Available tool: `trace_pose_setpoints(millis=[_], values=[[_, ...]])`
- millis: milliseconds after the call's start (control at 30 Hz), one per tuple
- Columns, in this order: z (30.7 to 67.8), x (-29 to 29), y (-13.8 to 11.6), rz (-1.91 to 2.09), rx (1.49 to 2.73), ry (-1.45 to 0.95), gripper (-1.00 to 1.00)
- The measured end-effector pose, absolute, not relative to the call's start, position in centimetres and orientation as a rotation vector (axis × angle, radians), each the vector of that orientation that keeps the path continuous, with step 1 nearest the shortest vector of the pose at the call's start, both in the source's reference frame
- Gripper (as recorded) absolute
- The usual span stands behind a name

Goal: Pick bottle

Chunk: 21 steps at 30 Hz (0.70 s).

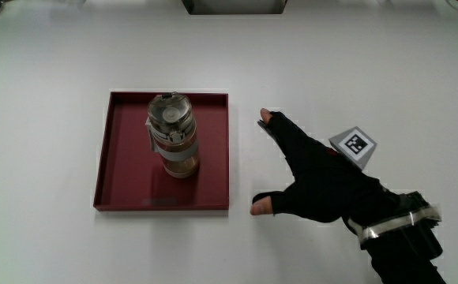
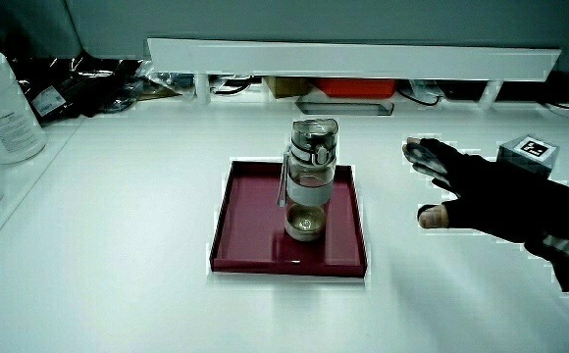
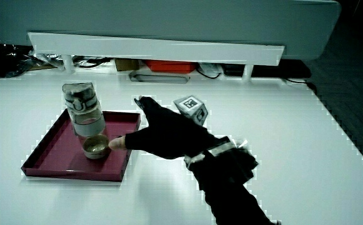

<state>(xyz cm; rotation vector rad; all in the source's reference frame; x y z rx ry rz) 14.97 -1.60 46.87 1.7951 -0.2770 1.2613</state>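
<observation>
A clear bottle (image 1: 174, 136) with a grey lid and a grey band stands upright in a dark red tray (image 1: 126, 162). Both side views show it too, the bottle (image 2: 310, 180) (image 3: 85, 120) rising from the tray (image 2: 255, 230) (image 3: 50, 153). The gloved hand (image 1: 316, 177) is beside the tray, over the bare table, with thumb and fingers spread and nothing in them. It does not touch the bottle or the tray. The patterned cube (image 1: 353, 147) sits on its back. In both side views the hand (image 2: 491, 196) (image 3: 163, 134) is beside the tray.
A low white partition (image 2: 353, 59) (image 3: 156, 47) runs along the table's edge farthest from the person, with cables and an orange box under it. A white container (image 2: 0, 108) stands at the table's edge in a side view.
</observation>
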Motion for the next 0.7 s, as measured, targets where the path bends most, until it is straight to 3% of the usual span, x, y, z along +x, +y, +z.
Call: trace_pose_setpoints(millis=[200, 433, 700], values=[[47.4, 12.0, -2.5, 1.269, 1.729, -0.261, 0.0], [50.7, 9.7, -3.4, 1.371, 1.699, -0.383, 0.0], [53.0, 7.7, -3.6, 1.375, 1.673, -0.34, 0.0]])
